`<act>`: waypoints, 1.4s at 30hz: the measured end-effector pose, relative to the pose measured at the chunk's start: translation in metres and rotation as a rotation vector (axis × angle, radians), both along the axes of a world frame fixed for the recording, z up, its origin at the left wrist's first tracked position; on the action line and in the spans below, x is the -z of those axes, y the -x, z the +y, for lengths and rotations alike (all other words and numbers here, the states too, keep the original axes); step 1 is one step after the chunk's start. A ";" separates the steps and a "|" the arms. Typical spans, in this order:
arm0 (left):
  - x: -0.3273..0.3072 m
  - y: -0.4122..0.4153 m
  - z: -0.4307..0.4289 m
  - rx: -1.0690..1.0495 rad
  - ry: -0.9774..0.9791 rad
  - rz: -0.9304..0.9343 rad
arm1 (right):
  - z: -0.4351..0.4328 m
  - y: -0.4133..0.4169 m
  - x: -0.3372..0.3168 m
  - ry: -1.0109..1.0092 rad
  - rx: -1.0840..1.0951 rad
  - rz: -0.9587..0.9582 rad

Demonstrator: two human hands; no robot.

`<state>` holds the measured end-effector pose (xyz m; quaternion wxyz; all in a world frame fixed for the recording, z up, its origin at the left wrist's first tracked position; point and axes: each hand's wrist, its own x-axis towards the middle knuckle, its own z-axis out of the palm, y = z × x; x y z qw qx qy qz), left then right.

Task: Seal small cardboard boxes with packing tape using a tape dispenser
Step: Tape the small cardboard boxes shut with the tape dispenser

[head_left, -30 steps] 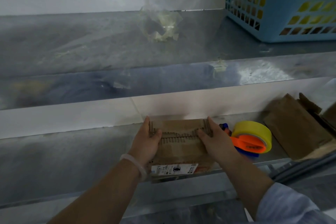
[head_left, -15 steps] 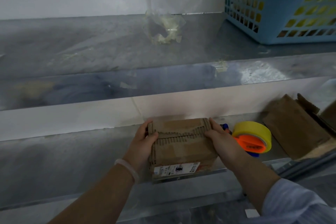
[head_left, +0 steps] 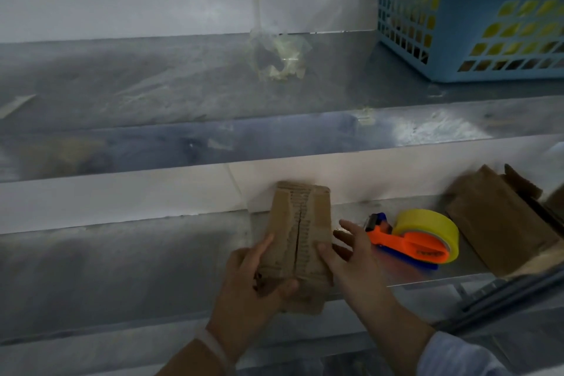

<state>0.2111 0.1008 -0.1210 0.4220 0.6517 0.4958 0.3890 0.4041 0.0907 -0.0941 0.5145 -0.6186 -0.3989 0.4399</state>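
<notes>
White wristband (head_left: 212, 344), pale-blue sleeve (head_left: 454, 357)

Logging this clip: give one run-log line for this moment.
left hand: grips box | right hand: open, touching box | seam: gap visible | tape dispenser: on shelf, untouched

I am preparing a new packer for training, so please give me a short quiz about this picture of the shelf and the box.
1. True or false: the tape dispenser lies on the shelf, to the right of the cardboard box, and no hand holds it.
2. What colour is the tape roll? A) yellow B) red C) green
3. Fill in "left" or "right": the ___ hand grips the near end of the box.

Key
1. True.
2. A.
3. Left: the left hand grips the box. The right hand is open, its fingers straight.
</notes>
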 end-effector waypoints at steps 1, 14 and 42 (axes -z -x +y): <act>0.001 -0.001 -0.004 -0.022 -0.052 0.064 | 0.001 -0.003 0.002 -0.004 -0.007 -0.012; -0.040 -0.030 -0.006 -0.286 -0.353 0.365 | 0.000 -0.141 -0.016 -0.228 0.101 -0.839; -0.021 -0.239 -0.004 0.067 0.857 -0.666 | -0.035 -0.216 0.002 0.095 0.068 -0.114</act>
